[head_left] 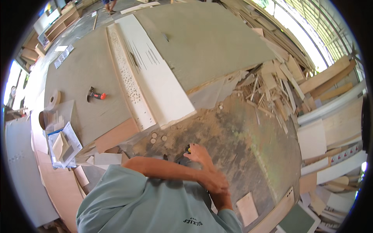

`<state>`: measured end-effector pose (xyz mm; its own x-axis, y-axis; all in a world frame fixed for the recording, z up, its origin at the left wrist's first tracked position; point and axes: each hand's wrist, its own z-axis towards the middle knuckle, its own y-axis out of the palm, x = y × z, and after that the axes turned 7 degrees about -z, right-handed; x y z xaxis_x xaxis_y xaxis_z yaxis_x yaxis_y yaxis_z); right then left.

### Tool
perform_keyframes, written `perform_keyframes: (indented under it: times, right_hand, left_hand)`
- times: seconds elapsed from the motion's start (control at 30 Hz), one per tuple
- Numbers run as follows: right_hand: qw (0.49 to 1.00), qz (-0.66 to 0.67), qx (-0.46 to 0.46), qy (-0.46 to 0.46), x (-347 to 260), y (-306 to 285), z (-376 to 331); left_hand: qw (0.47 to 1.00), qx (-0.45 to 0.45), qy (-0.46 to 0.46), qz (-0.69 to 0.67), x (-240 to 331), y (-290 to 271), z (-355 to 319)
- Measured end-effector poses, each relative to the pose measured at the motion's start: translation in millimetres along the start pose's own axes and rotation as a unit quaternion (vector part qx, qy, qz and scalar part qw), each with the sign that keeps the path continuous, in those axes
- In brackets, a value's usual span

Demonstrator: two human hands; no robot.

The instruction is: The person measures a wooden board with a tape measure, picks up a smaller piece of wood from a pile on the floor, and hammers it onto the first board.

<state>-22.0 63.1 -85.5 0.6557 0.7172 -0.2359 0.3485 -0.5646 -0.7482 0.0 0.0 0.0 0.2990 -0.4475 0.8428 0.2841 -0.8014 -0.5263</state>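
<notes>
My left arm crosses in front of my body, and my left hand (217, 182) lies across my right forearm. Motion smears its fingers, so their grip does not show. My right hand (199, 153) is closed around a small black and yellow tape measure (188, 149), partly hidden by the fingers, above the dusty floor. Beyond my hands a long white board (155, 70) lies on the large grey-green panels. Beside it runs a narrow strip (130, 85) dotted with many small marks or holes. A claw hammer (95, 94) with a black and red handle rests on the left panel.
A roll of tape (54, 99) and papers (72, 141) lie at the left edge. Wood offcuts (272, 83) are heaped at the right, near stacked boards (330, 132). Small round discs (154, 138) sit on the floor. Far off, a person's legs (110, 5) show.
</notes>
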Motion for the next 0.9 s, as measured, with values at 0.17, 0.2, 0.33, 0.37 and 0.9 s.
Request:
perform_keyframes:
  times: [0.17, 0.2, 0.33, 0.37, 0.9]
  right_hand:
    - [0.996, -0.064, -0.004, -0.062, 72.6, -65.7, 19.7]
    - [0.995, -0.068, 0.008, -0.077, 83.8, -76.2, 31.0]
    - [0.993, -0.059, 0.024, -0.097, 135.3, -96.0, 53.4]
    - [0.994, -0.053, 0.02, -0.096, 154.3, -99.4, 60.1]
    - [0.929, 0.087, 0.358, -0.033, 269.3, -265.5, 195.0]
  left_hand:
    - [0.98, 0.178, 0.086, -0.007, -5.1, -74.6, 35.7]
    - [0.986, 0.169, 0.013, -0.004, -28.9, -101.7, 24.0]
    - [0.941, 0.269, -0.161, 0.126, -94.4, -147.9, -34.6]
    - [0.921, 0.313, -0.155, 0.171, -102.7, -155.1, -47.6]
    - [0.204, 0.665, -0.718, -0.025, -225.3, -156.9, -292.4]
